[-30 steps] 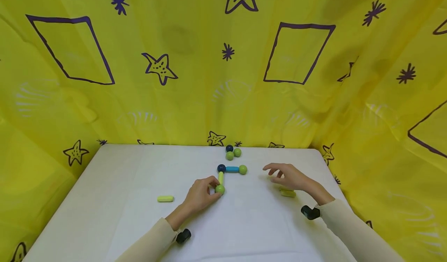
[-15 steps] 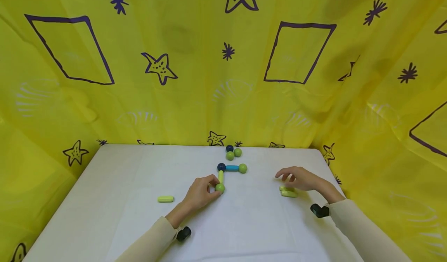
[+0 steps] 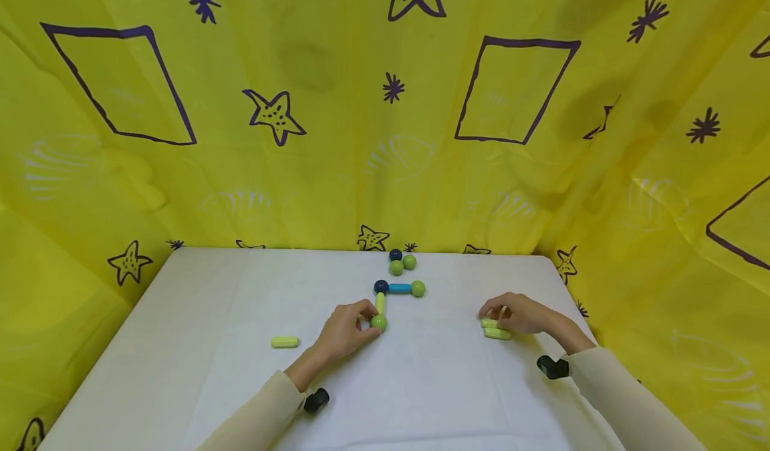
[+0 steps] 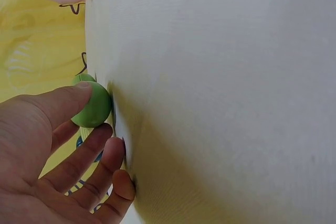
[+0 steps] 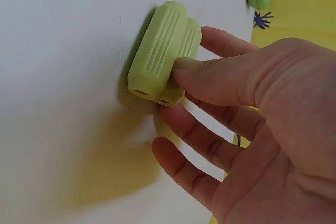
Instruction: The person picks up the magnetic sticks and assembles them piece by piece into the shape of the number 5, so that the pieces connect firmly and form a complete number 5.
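Near the middle of the table, my left hand (image 3: 345, 333) pinches a green ball (image 3: 378, 323) between thumb and fingers. That ball sits at the near end of a light green magnetic rod (image 3: 380, 302), which runs to a navy ball (image 3: 381, 287). A blue rod (image 3: 400, 288) joins the navy ball to another green ball (image 3: 418, 288), forming a corner shape. On the right, my right hand (image 3: 520, 314) holds the farther (image 5: 190, 38) of two light green rods between thumb and fingers. The nearer rod (image 5: 160, 51) lies against it, side by side.
Beyond the corner shape, a navy ball (image 3: 395, 255) and two green balls (image 3: 409, 262) are clustered near the back edge. A single light green rod (image 3: 285, 342) lies left of my left hand. A yellow patterned curtain (image 3: 325, 190) surrounds the white table (image 3: 198, 344).
My right hand has moved right and down to the rod pair, and its thumb and fingers have closed on the farther rod. The left hand keeps its hold on the green ball.
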{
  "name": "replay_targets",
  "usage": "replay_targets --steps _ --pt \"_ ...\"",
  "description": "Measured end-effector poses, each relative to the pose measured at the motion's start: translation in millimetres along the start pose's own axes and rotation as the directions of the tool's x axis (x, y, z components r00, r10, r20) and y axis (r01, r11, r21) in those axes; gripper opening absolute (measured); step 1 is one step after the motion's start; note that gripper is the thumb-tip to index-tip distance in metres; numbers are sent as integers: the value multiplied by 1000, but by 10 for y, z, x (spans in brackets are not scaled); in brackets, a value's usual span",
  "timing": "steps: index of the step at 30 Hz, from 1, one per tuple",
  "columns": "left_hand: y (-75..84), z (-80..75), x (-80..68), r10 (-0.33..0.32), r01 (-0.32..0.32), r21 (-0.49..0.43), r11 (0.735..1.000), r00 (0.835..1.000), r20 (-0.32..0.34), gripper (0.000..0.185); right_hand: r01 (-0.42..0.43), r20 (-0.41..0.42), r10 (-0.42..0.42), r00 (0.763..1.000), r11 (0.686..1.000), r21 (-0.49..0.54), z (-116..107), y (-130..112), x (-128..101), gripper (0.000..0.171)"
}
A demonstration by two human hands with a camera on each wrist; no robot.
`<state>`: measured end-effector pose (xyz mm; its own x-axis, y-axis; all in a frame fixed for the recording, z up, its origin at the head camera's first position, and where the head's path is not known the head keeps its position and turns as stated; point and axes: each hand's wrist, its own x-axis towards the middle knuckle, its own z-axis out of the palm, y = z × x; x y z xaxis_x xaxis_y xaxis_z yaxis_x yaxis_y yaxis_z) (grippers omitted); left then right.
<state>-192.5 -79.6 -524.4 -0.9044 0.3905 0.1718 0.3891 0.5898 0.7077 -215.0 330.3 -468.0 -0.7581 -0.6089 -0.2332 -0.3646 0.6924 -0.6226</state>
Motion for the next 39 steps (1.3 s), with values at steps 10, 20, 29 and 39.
replay_targets --steps 10,20,29,39 --pt "3 0 0 -1 1 5 1000 1000 4 22 37 -9 -37 999 999 -3 19 27 -8 30" --pt "14 -6 4 20 -19 4 1000 1000 -5 21 14 -33 -15 999 1000 -22 26 -21 -26 28" --pt "13 -3 5 30 -30 5 1000 1000 -3 20 -15 -26 13 1000 999 -50 -53 -100 -42 25" --pt "15 -14 -15 41 -41 -19 999 999 13 21 93 -66 -94 993 996 -19 -198 -184 -59 23"
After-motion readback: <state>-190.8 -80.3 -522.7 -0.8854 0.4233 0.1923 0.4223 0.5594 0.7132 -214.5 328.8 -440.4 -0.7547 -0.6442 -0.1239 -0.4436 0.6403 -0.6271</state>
